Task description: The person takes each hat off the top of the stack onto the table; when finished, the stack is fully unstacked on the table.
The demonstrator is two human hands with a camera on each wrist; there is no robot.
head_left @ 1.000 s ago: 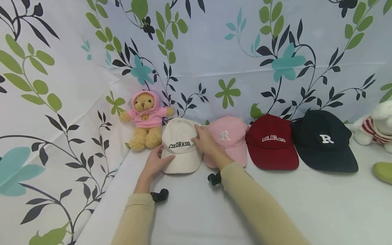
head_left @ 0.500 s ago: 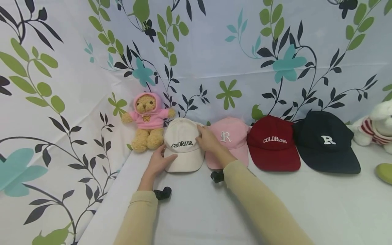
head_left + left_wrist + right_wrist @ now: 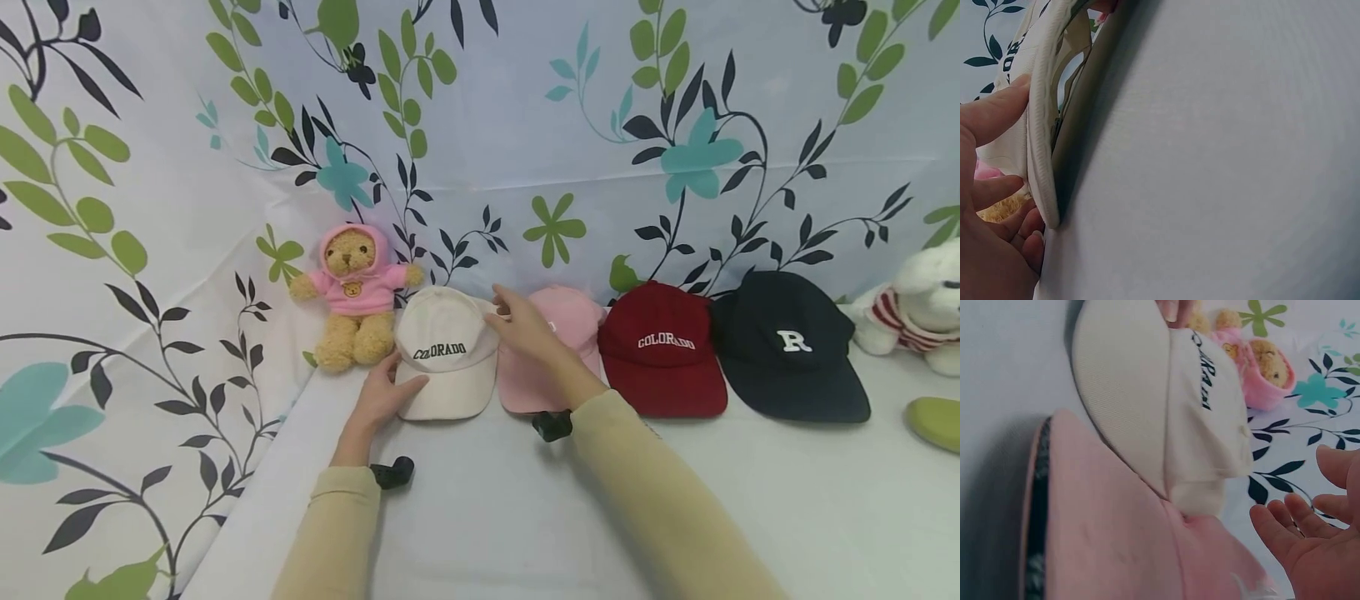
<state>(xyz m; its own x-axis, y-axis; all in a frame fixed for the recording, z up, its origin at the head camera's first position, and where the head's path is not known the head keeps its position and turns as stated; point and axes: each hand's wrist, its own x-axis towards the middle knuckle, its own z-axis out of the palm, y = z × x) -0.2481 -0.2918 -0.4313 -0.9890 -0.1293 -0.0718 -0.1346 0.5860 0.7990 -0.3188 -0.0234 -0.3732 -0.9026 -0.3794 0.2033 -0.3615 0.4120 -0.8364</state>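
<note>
A cream baseball cap (image 3: pixel 444 396) with dark COLORADO lettering lies at the left end of a row of caps. My left hand (image 3: pixel 379 395) holds its left side. In the left wrist view, the thumb of the left hand (image 3: pixel 991 206) presses the cap's front above the brim, with fingers curled at the side. My right hand (image 3: pixel 534 333) hovers above the gap between the cream cap and a pink baseball cap (image 3: pixel 517 392). Seen from the right wrist, the right hand (image 3: pixel 1322 550) has spread fingers, apart from both caps. Its forearm partly covers the pink cap in the head view.
A teddy bear (image 3: pixel 354 296) in a pink hoodie sits left of the cream cap. Red (image 3: pixel 663 379) and dark navy (image 3: pixel 787 383) caps continue the row rightward. Farther right are a white plush toy (image 3: pixel 911 300) and a green object (image 3: pixel 933 423). Leaf-patterned cloth (image 3: pixel 487 125) hangs behind.
My right hand has let go of the cream cap's right side and shifted slightly right. The left hand stays at the cap's left side, and the cap lies nearly where it was.
</note>
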